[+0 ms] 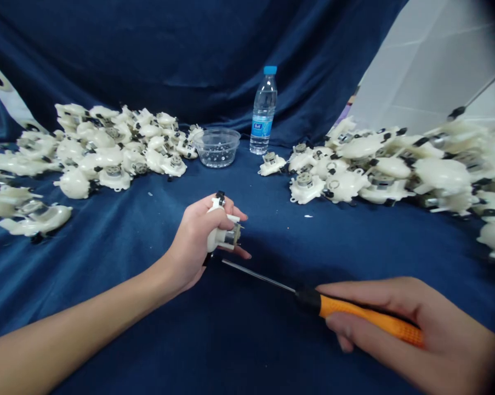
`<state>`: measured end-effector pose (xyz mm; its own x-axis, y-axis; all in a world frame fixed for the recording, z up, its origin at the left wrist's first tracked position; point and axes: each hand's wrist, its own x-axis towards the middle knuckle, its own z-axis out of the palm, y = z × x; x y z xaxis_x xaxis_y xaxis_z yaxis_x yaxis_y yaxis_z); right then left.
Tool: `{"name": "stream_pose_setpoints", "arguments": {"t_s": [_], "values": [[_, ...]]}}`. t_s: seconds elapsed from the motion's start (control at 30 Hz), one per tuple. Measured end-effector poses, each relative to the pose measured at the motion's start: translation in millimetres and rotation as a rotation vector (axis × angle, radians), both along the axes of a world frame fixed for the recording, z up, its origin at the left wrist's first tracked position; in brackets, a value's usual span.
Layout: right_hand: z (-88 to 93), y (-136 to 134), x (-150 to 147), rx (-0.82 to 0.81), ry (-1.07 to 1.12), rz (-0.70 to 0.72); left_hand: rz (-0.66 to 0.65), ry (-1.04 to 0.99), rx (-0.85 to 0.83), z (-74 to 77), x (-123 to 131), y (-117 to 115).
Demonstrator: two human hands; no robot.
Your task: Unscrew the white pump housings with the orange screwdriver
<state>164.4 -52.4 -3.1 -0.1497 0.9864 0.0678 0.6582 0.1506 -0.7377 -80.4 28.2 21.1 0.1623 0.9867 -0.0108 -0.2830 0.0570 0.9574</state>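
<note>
- Clutched a small cream plastic motor part (222, 231), metal-ended, in the left hand (198, 238), fingers curled tightly round it, mid-scene above the velvety blue cloth (247, 345).
- Gripped a ribbed orange-handled screwdriver (366, 317) in the closed right hand (403, 334), thin steel tip just beneath the part.
- Saw glossy cream heaps (103, 148) of similar parts at both sides, with a clear round bowl (217, 147) and a plastic bottle (263, 112) behind.

Cream motor housing (222, 229) upright in left hand (193, 244), metal motor end facing right; orange-handled screwdriver (313, 300) in right hand (420, 337), near-level, tip just under housing.
</note>
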Motion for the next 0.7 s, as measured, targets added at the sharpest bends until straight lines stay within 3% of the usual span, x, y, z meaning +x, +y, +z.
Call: {"name": "stream_pose_setpoints", "arguments": {"t_s": [0.07, 0.17, 0.23, 0.4, 0.7], "values": [[-1.9, -2.2, 0.0, 0.362, -0.237, 0.069, 0.009, -0.018, -0.055, -0.6, -0.5, 1.0], [0.9, 0.0, -1.9, 0.619, -0.414, 0.268, 0.023, -0.037, -0.104, -0.8, -1.6, 2.4], [2.3, 2.9, -2.6, 0.633, -0.430, 0.283, 0.026, -0.026, -0.090, -0.7, -1.9, 3.0], [0.8, 6.6, 1.0, 0.537, -0.357, 0.109, 0.034, -0.004, -0.022, -1.1, -1.3, 2.9], [15.8, 13.1, -2.1, 0.406, -0.270, 0.165, 0.046, -0.022, 0.002, -3.7, -2.1, 3.9]]}}
